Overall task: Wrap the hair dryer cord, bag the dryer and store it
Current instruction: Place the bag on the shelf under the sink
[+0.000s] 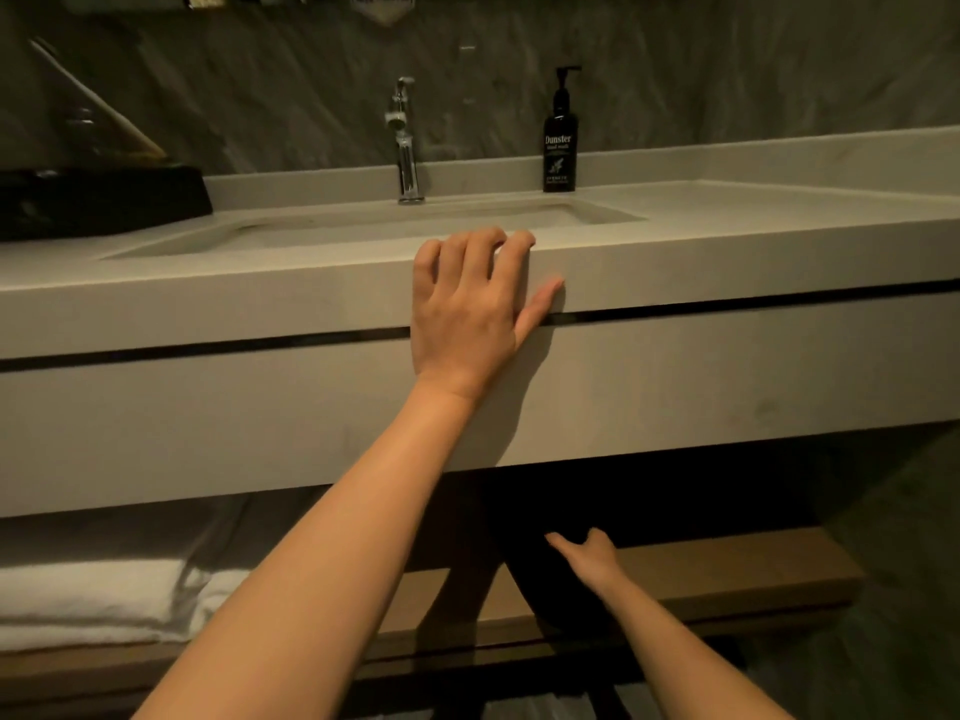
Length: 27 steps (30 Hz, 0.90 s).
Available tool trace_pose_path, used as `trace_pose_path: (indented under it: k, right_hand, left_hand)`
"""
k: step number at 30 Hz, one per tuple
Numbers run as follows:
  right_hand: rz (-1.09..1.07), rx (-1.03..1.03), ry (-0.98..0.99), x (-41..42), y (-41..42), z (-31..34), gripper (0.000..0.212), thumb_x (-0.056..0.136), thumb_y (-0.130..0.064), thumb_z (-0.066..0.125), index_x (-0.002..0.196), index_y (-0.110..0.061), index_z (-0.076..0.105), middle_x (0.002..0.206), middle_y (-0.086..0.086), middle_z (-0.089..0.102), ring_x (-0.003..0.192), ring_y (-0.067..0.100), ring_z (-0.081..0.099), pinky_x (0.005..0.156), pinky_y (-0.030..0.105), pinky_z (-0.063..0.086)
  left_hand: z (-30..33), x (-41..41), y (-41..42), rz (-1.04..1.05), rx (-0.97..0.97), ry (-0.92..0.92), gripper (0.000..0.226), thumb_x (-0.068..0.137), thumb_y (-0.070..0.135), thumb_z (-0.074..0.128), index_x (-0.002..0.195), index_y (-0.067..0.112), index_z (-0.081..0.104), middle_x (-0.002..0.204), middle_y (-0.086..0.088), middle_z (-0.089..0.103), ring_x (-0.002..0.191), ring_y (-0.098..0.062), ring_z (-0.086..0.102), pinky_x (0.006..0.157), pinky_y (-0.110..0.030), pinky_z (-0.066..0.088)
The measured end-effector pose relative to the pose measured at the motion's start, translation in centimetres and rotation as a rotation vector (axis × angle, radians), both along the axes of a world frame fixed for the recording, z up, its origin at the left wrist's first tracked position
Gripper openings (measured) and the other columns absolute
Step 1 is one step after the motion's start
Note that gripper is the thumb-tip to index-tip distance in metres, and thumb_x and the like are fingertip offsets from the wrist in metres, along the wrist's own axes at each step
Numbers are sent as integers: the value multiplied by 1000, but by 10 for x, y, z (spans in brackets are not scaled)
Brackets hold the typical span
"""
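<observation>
A black bag (540, 584) sits on the wooden shelf (727, 579) under the vanity, mostly in deep shadow. The hair dryer and its cord are not visible. My right hand (589, 558) lies flat against the bag's right side with fingers apart, gripping nothing. My left hand (467, 309) is higher up, palm pressed on the front face of the stone counter (727, 262), fingers hooked over its top edge and thumb spread to the right.
A sink basin (363, 226) with a chrome faucet (408, 148) is set in the counter. A black pump bottle (560, 142) stands behind it and a black tray (98, 200) at the far left. Folded white towels (93, 600) lie on the shelf's left.
</observation>
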State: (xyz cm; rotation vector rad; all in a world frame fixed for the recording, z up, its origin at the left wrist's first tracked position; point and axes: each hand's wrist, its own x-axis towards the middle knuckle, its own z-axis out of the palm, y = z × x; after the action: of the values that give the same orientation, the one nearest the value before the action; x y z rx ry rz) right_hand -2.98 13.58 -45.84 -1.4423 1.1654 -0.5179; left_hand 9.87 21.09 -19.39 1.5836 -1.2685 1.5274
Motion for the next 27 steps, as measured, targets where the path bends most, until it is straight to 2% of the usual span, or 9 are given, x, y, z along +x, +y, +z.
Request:
trace_pose_path:
  k: [2,5,7,8,10,14,18,23,27]
  right_hand:
    - [32,-1,-29,-4,5,0,76,74,-31,77,136,-7,41,135,10,53,124,28,51,102,34,43]
    - [128,-60,15,-16,15,-2,104,64,-33,85,144,-9,22,142,4,43,132,25,42,104,31,38]
    - [231,-124,85,-24,23,-5,122,62,-33,85,148,-6,3,147,0,27,142,24,24,111,29,27]
    - [282,-161,122,-28,25,-8,131,61,-35,86,148,-7,-8,153,3,16,145,24,13,114,30,20]
    - [362,-260,194,-34,29,-15,133,63,-36,84,147,-12,-16,158,6,3,146,25,5,115,31,15]
    - [272,-374,233,-31,32,-22,110,74,-29,77,149,-13,-2,156,8,19,143,23,23,111,27,25]
    - [219,-426,235,-18,28,-25,96,79,-28,73,149,-7,11,154,9,26,141,23,28,110,25,27]
    - [104,-494,214,-3,20,-18,62,75,-28,75,127,-8,48,125,11,56,116,23,55,91,26,45]
    - [101,-477,280,1,17,-20,61,74,-33,76,122,-8,49,121,11,57,112,25,57,90,35,51]
  left_hand:
    - [0,0,0,3,-4,0,41,92,52,46,109,19,65,101,-7,66,98,-21,44,92,-37,31]
    - [-1,-1,-1,6,1,2,41,92,51,45,110,20,64,102,-7,66,98,-22,45,93,-37,31]
    - [0,-1,0,8,3,5,41,93,51,45,111,19,63,102,-8,66,98,-22,45,93,-38,31]
    - [1,-1,0,6,7,9,41,93,51,45,111,19,63,102,-8,66,99,-22,44,93,-38,31]
    - [0,-1,0,10,6,10,41,93,51,45,111,19,63,102,-8,66,99,-21,43,93,-38,31]
    - [0,-1,0,15,20,12,42,93,52,45,111,19,64,103,-8,66,99,-21,43,93,-38,30]
    - [0,-1,-1,17,12,15,41,92,51,46,111,19,64,102,-8,67,98,-21,43,92,-37,30]
    - [0,-1,1,6,8,14,43,92,51,45,111,18,64,101,-9,66,98,-22,43,93,-38,30]
    - [1,-3,2,-5,6,5,43,93,51,44,110,18,65,100,-8,67,97,-21,43,93,-37,30]
